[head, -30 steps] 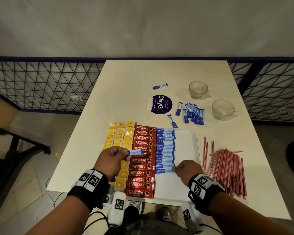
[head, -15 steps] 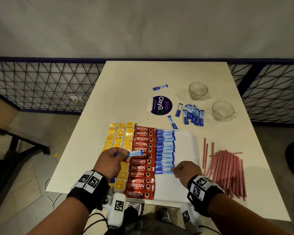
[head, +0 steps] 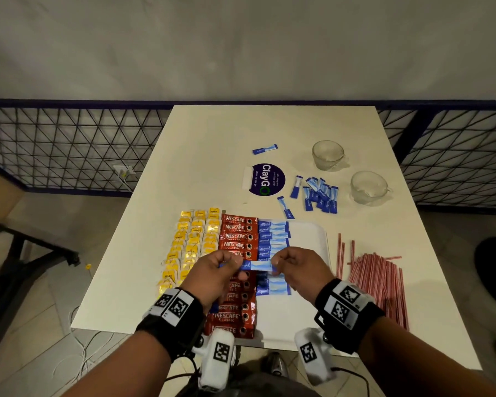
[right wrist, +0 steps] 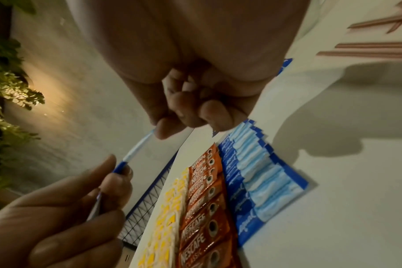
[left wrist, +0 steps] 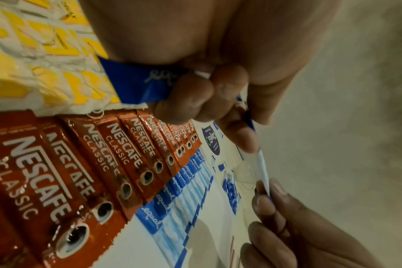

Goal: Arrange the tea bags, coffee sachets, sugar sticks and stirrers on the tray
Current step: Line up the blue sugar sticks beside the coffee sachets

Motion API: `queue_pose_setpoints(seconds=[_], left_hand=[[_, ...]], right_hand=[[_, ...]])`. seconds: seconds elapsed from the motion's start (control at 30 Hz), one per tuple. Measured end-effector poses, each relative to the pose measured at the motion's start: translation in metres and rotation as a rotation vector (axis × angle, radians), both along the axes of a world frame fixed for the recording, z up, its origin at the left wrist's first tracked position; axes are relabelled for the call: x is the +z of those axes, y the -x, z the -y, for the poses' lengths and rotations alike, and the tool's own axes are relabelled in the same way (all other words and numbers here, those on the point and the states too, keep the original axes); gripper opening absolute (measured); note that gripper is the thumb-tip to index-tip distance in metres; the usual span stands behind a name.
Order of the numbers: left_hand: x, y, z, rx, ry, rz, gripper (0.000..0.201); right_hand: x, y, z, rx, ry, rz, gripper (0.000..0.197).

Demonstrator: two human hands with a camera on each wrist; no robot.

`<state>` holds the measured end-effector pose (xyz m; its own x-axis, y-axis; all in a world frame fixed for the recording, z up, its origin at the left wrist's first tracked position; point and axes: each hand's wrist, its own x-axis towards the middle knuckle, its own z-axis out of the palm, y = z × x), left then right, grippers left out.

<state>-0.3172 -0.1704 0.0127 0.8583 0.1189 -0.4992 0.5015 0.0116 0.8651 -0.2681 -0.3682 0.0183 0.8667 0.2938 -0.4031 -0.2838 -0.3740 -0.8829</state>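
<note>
Both hands are on one blue-and-pale-blue paper sugar stick (head: 257, 265), held level in the air at lower centre of the head view, over the red coffee sachets and the blue column. Left hand (head: 215, 275) pinches the dark-blue end between thumb and curled fingers; right hand (head: 299, 270) pinches the pale end the same way. Both wrist views confirm the pinch at each tip.

Layout, left to right in the head view:
- yellow paper tea bags (head: 194, 242) in rows, left of centre
- red foil Nescafe coffee sachets (head: 236, 236), one column
- laid blue sugar sticks (head: 272, 234), one column, logo ends butted against the red sachets
- bare strip of the white plastic tray (head: 309, 236) at right
- red-and-white striped stirrers (head: 375, 282) piled on the cream table (head: 212, 133) off the tray's right edge
- loose blue sugar sticks (head: 320, 194) heaped above the tray, at right of centre

How I'd do this placement:
- Keep the stick stretched flat between the two pinches so it doesn't bow.
- Dark logo end goes left, same as the laid sticks.
- Where it belongs is probably the near end of the blue column; the hands hide part of that column, so I can't rule out a gap under them.
- Lower it parallel to its neighbour, with the same slight overlap.
- Let go of the right end first and use the left to nudge the logo end against the sachet edge.
- Don't drag it: the laid sticks are light and one sideways brush would likely shift the row.

Stirrers look untouched; the bare strip at right seems meant for them.
</note>
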Motion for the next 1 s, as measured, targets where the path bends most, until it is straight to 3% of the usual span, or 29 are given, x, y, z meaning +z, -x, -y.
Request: queue_pose_setpoints(seconds=[0.33,0.5,0.73,0.87,1.0], left_hand=[[-0.010,-0.005,0.013,-0.032,-0.086,-0.043,0.012],[-0.009,-0.002,0.008,-0.038,-0.116,-0.061,0.015],[-0.018,0.016,-0.096,0.289,-0.558,-0.103,0.022],[-0.043,0.033,-0.140,0.210,-0.862,-0.310,0.022],[-0.062,0.046,-0.146,0.117,-0.903,-0.424,0.023]], right_hand=[[-0.005,0.003,0.019,-0.080,-0.065,-0.059,0.015],[-0.016,0.004,0.024,0.020,0.030,-0.029,0.007],[-0.046,0.017,0.045,0.108,0.218,-0.132,0.023],[-0.056,0.021,0.044,0.114,0.294,-0.185,0.022],[-0.060,0.024,0.041,0.129,0.376,-0.183,0.025]])
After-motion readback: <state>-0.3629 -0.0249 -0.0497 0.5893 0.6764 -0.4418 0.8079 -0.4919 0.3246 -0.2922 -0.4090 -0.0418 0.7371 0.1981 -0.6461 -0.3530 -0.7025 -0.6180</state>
